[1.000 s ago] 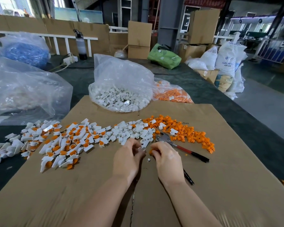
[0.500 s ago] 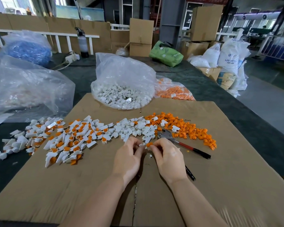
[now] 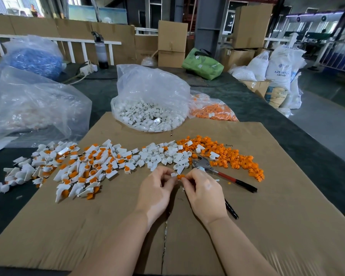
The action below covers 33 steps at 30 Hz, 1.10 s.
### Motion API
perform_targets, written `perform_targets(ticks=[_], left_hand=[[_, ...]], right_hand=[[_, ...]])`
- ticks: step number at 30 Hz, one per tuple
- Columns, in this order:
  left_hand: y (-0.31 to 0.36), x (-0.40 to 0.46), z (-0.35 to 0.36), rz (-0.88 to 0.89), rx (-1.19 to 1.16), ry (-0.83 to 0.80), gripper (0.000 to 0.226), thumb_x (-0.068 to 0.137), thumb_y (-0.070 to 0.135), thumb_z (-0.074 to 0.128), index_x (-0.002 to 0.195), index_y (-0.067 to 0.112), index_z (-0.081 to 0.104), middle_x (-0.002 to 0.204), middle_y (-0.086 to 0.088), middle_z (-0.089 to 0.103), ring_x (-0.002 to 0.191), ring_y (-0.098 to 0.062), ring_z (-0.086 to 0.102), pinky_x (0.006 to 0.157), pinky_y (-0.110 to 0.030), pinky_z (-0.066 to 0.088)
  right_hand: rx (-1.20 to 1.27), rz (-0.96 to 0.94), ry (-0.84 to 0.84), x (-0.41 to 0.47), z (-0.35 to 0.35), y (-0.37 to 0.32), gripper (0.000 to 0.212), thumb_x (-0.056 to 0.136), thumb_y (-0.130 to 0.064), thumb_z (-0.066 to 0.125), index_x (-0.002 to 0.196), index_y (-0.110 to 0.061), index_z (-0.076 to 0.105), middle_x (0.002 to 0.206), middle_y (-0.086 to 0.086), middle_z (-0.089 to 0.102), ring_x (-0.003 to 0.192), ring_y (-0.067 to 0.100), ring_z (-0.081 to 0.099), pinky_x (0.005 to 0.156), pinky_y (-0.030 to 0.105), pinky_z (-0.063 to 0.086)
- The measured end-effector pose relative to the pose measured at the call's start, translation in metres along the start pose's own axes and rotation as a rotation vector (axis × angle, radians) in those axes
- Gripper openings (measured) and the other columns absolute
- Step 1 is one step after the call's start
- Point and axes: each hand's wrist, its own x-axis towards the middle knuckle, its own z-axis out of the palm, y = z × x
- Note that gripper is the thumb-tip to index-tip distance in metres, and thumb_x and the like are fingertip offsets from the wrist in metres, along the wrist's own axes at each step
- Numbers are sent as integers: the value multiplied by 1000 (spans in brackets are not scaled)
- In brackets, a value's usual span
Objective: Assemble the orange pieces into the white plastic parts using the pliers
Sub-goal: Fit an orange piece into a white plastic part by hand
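Note:
My left hand [image 3: 157,191] pinches a small white plastic part [image 3: 173,174] at its fingertips. My right hand [image 3: 202,191] pinches an orange piece [image 3: 180,177] right against that white part. The pliers [image 3: 219,172], metal head and red-black handles, lie on the cardboard just beyond my right hand, untouched. Loose white parts [image 3: 163,155] lie in a row ahead of my hands. A heap of orange pieces [image 3: 227,154] spreads to the right. Assembled white-and-orange parts [image 3: 88,170] are piled to the left.
A brown cardboard sheet [image 3: 267,226] covers the dark table. Behind it stand a clear bag of white parts [image 3: 149,104], a bag of orange pieces [image 3: 211,108] and a large clear bag [image 3: 34,108] at left. Boxes and sacks stand further back.
Both hands have drawn closer together and lifted slightly forward. The orange piece in my right hand now meets the white part in my left. The pliers have not moved.

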Motion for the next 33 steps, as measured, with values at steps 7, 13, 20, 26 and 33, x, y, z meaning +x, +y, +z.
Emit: perform_targets(ticks=[7, 13, 20, 26, 33], left_hand=[[1, -1, -2, -4, -4, -32, 14, 86, 19, 67, 84, 31, 61, 74, 9, 67, 70, 0, 61, 60, -5, 41], [2, -3, -2, -2, 36, -56, 21, 86, 20, 66, 76, 37, 58, 74, 11, 65, 68, 5, 58, 59, -5, 41], [1, 0, 0, -64, -45, -12, 14, 92, 17, 57, 88, 29, 63, 82, 8, 66, 80, -6, 61, 65, -16, 40], [1, 1, -1, -104, -86, 0, 15, 93, 13, 54, 95, 23, 65, 84, 2, 68, 84, -14, 64, 78, -27, 50], [-2, 1, -1, -85, -73, -18, 14, 92, 16, 56, 93, 25, 65, 82, 5, 66, 81, -7, 62, 68, -18, 44]], right_hand=[[-6, -27, 5, 1, 0, -1, 19, 83, -11, 68, 69, -11, 55, 65, -7, 47, 58, 12, 43, 52, 22, 32], [-5, -56, -55, 0, 0, -1, 20, 81, -6, 68, 67, -7, 54, 64, -5, 45, 59, 14, 42, 53, 26, 35], [98, -50, -52, 0, -3, -3, 14, 84, -18, 69, 75, -9, 64, 70, -3, 59, 65, 13, 53, 58, 26, 44], [124, -69, -9, -1, -4, -3, 19, 80, -10, 70, 98, -12, 66, 85, -11, 55, 72, 2, 49, 67, 16, 44], [147, -134, -34, 1, -6, -5, 22, 82, -4, 69, 103, -12, 70, 88, -3, 60, 75, 9, 56, 69, 19, 50]])
